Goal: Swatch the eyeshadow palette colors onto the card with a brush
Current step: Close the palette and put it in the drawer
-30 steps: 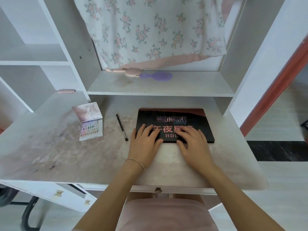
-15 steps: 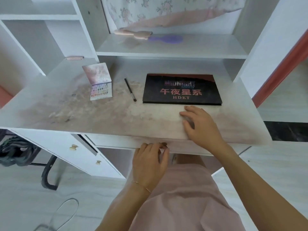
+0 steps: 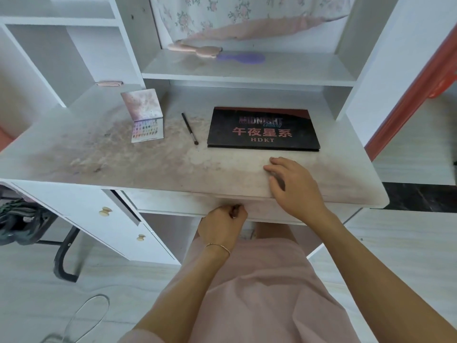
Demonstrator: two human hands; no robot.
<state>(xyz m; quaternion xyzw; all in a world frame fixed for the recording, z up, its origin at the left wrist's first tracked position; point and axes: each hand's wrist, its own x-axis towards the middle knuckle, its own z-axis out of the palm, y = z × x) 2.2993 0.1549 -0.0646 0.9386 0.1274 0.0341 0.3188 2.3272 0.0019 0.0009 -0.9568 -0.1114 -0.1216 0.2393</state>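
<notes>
Head view is showing me both hands low at the near edge of the stained white counter point(image 3: 103, 154). My left hand point(image 3: 222, 224) is curling its fingers round something small at the drawer front just under that near edge; it is probably the drawer knob, though the fingers are hiding it. My right hand point(image 3: 294, 186) is resting palm-down on the counter top beside the near edge, fingers loosely bent and holding nothing.

Beyond the right hand, towards the far edge, the closed black rectangular eyeshadow palette with red lettering point(image 3: 262, 128) is lying flat, its long axis running parallel to the near edge. Just left of it the slim black brush point(image 3: 189, 128) is lying almost front to back, bristle end pointing towards me and tilted slightly right. Further left, the small open booklet-style palette with rows of coloured pans point(image 3: 147, 120) is standing with its marbled lid tilted up. I am not seeing any separate card on the counter.

I am judging the swatching as not begun. The brush is sitting forward and left of my right hand, well apart from it, and the right hand is the nearer and freer of the two, so reaching forward-left for the handle looks the natural move.
</notes>
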